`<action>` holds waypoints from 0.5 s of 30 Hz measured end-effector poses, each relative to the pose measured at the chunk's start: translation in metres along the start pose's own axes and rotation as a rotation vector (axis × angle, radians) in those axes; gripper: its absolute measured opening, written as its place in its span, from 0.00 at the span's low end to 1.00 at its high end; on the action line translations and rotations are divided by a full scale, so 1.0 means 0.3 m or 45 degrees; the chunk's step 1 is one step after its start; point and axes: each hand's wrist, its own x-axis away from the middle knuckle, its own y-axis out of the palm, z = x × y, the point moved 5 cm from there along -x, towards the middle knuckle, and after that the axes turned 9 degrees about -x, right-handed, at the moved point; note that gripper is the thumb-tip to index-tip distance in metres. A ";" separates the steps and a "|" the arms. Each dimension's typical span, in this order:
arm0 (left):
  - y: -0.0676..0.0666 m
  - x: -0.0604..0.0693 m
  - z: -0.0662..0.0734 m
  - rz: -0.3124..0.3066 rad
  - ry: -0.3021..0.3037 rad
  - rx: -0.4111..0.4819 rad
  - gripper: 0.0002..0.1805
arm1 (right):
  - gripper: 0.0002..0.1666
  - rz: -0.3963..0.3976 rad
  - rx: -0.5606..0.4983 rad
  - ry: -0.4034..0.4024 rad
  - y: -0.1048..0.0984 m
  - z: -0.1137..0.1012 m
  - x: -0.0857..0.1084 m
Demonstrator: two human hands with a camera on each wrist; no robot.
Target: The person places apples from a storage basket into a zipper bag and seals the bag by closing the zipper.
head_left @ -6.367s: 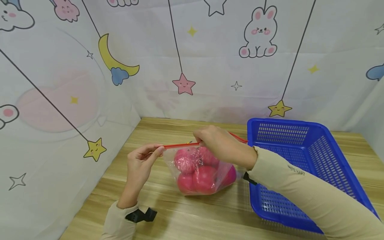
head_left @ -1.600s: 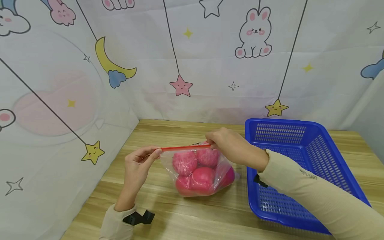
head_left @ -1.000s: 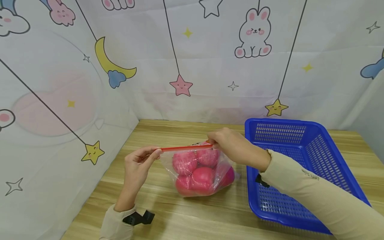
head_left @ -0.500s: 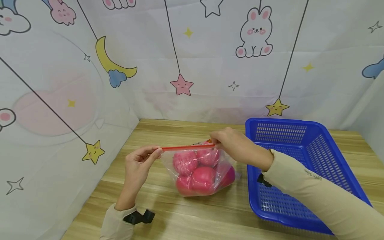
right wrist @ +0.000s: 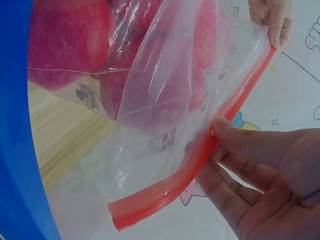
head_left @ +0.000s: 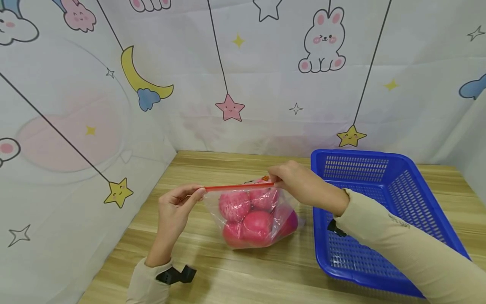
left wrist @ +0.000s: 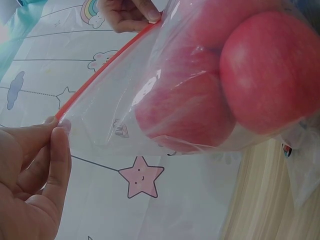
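Note:
A clear zip bag (head_left: 212, 207) stands on the wooden table with several red apples (head_left: 257, 226) inside. Along its top runs a red zip strip (head_left: 239, 186). My left hand (head_left: 177, 211) pinches the strip's left end between thumb and fingers, as the left wrist view also shows. Farther along to the right, my right hand (head_left: 298, 183) pinches the same strip between thumb and fingers. In the right wrist view a loose end of the strip (right wrist: 150, 202) bends away beyond the right thumb. Between the two hands the strip is taut and looks pressed together.
A blue plastic basket (head_left: 322, 253) stands just right of the bag, under the right forearm. The wooden table (head_left: 212, 278) ends at a white printed cloth (head_left: 273, 84) behind and at the left. Black camera mounts sit on both wrists.
My right hand has slid rightward along the red strip, a long way since the earliest frame and slightly in the last second. My left hand keeps its pinch on the left end.

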 end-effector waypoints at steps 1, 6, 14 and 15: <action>0.000 0.001 -0.001 -0.002 0.001 -0.001 0.04 | 0.13 0.002 -0.002 -0.003 0.001 0.001 0.001; -0.002 0.007 -0.001 -0.005 -0.007 0.002 0.04 | 0.15 -0.004 -0.009 -0.013 0.005 0.004 0.003; -0.004 0.008 0.000 0.003 0.011 -0.003 0.05 | 0.15 -0.005 0.018 -0.001 -0.005 0.002 0.005; -0.004 0.008 0.002 0.005 0.014 -0.006 0.05 | 0.16 -0.001 0.017 -0.004 -0.007 0.001 0.006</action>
